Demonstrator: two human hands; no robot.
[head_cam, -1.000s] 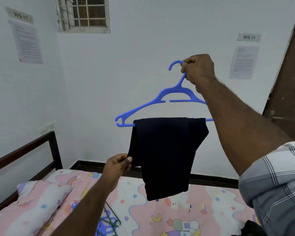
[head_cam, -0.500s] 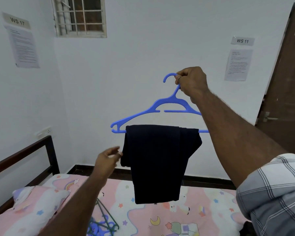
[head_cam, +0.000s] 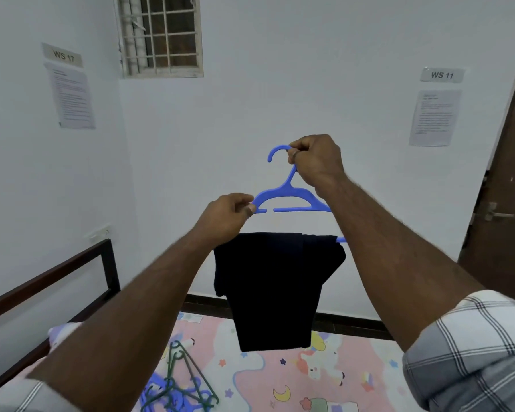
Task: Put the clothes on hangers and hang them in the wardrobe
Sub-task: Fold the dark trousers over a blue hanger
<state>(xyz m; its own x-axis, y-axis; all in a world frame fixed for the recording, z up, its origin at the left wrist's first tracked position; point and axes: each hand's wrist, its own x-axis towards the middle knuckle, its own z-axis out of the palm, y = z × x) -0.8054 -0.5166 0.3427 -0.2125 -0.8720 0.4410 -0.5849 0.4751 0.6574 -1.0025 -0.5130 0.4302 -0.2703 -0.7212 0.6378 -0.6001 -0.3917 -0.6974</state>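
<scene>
Your right hand (head_cam: 314,162) grips hanger (head_cam: 289,197) neck, left hand (head_cam: 231,214) pinches its shoulder; tilt → trousers (head_cam: 277,289) prob. slide off bar.

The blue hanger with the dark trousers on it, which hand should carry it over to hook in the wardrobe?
Probably the right hand: it already grips the blue hanger at its hook, bearing the dark trousers. The left hand only pinches one shoulder.

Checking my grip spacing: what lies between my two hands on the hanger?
In the head view, only the blue hanger spans it: its neck and left shoulder run from the right hand at the hook to the left hand.
</scene>
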